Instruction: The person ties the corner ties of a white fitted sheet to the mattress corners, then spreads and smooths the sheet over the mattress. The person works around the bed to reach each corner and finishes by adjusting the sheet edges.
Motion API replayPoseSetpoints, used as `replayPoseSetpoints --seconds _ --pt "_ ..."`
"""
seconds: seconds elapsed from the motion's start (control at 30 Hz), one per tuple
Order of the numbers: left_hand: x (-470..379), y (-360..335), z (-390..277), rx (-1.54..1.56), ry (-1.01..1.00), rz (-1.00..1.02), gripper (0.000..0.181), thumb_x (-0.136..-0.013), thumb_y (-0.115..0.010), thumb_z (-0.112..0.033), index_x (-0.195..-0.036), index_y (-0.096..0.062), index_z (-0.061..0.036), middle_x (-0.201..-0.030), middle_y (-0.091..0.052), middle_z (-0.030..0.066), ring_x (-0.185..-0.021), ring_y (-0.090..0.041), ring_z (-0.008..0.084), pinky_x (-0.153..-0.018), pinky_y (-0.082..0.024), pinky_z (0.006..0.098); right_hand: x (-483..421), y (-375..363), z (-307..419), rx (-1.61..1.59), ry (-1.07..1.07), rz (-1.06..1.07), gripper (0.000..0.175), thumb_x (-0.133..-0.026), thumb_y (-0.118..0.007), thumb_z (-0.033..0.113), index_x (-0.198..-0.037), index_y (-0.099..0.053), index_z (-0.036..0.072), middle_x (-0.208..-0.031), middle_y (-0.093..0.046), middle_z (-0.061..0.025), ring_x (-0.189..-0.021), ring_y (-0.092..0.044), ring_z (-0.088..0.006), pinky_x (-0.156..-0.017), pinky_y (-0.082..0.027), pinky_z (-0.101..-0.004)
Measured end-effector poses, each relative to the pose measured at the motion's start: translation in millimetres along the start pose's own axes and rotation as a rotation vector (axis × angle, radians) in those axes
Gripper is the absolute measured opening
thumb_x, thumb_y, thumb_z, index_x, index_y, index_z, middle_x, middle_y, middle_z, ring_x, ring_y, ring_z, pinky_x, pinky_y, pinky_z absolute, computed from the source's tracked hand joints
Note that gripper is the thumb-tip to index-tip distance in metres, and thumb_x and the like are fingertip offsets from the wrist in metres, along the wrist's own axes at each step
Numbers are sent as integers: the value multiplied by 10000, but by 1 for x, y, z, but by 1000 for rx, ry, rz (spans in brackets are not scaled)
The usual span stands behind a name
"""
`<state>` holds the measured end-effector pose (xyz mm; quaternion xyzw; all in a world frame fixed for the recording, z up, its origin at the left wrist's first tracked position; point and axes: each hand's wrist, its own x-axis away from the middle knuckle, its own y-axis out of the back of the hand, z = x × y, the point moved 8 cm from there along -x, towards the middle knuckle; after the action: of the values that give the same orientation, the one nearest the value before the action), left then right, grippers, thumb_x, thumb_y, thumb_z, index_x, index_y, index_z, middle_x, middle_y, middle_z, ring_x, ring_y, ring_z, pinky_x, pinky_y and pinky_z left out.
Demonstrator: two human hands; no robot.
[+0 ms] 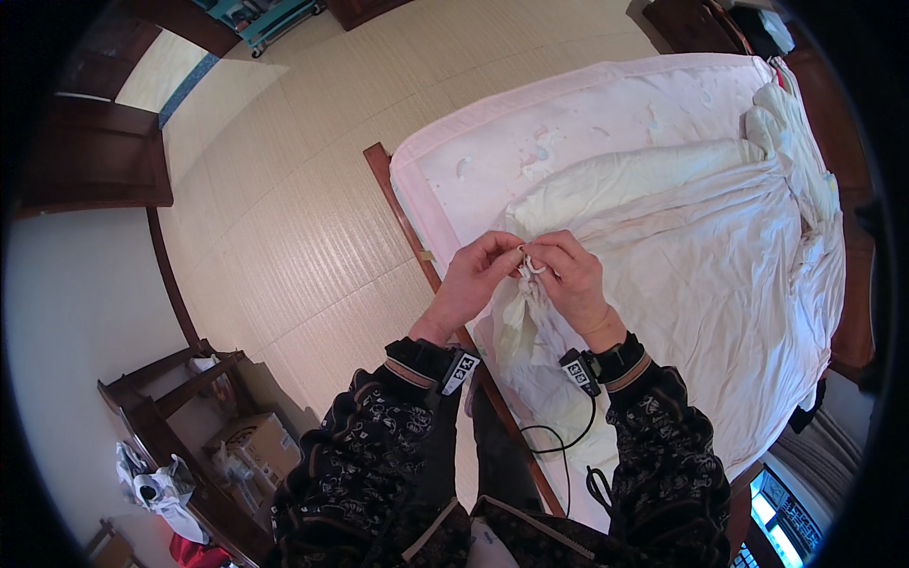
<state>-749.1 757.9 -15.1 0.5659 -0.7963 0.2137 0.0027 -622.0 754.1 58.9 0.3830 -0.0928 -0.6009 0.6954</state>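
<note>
My left hand and my right hand meet at the near left corner of a quilt in a pale cover. Between their fingertips is a thin white cord, pinched from both sides. Just below the fingers, the gathered corner of the cloth forms a knot-like bunch, and its folds hang down towards me. Which parts of the cord each finger grips is partly hidden. The quilt lies rumpled over a pink patterned mattress cover.
A wooden bed frame rail runs along the bed's near left side. A black cable hangs from my right wrist device over the bedding. Tiled floor lies to the left, with a cardboard box on a wooden rack lower left.
</note>
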Motion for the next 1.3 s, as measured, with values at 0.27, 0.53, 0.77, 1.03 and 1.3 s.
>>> replayPoseSetpoints --seconds 0.27,0.53,0.77,1.03,1.3 --pt "7 22 16 -14 -4 -46 110 -999 -529 -85 -1038 -575 7 -959 -638 40 -912 -634 122 -793 -552 279 15 -6 -3 -52 -33 84 166 -811 -647 -40 -951 -686 40 -977 -655 -82 -790 -662 -219 -662 -550 -301" --pt "10 45 21 -279 62 -84 93 -1006 -495 -90 -1010 -540 -9 -1067 -573 65 -921 -617 133 -796 -539 282 32 -40 -34 -722 -588 217 25 -929 -592 31 -945 -607 21 -977 -693 -47 -805 -645 -129 -597 -504 -246" --pt "18 27 -18 -435 -143 -56 43 -966 -544 -70 -960 -536 -29 -1085 -536 47 -868 -512 101 -714 -437 233 27 -55 -47 -917 -979 328 93 -931 -645 103 -908 -627 14 -834 -689 -81 -708 -631 -97 -571 -520 -233" --pt "17 13 -22 -366 -164 -9 45 -959 -584 -78 -957 -555 -43 -1098 -526 37 -846 -524 94 -706 -441 225 18 -55 -35 -692 -806 548 170 -895 -693 113 -977 -700 -37 -839 -694 -84 -727 -654 -120 -654 -561 -257" --pt "26 12 17 -64 123 95 118 -977 -581 -89 -1082 -612 -43 -1080 -638 57 -804 -645 108 -672 -512 249 22 -49 -36 -919 -841 409 116 -879 -684 50 -954 -706 -36 -862 -704 -77 -767 -665 -120 -723 -556 -245"
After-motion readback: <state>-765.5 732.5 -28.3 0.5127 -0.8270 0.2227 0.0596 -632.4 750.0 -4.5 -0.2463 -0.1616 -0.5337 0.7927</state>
